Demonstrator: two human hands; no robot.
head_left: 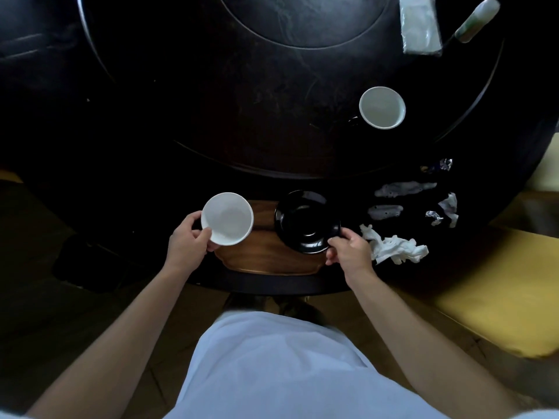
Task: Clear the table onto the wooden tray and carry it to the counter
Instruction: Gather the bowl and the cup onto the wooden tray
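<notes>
A wooden tray (266, 255) lies at the near edge of the dark round table (211, 116). My left hand (187, 240) grips a white bowl (227, 218) by its near rim, over the tray's left end. My right hand (351, 249) pinches the near rim of a black saucer (307, 226), which is over the tray's right part. A white cup (382, 107) stands farther back on the right. Crumpled white napkins (396, 247) lie just right of my right hand.
More crumpled tissues (405, 189) and foil wrappers (434, 217) are scattered to the right. A plastic-wrapped packet (419, 24) and a tube-like item (476, 21) lie at the far right. A yellow chair seat (499, 297) stands at the right, beside the table.
</notes>
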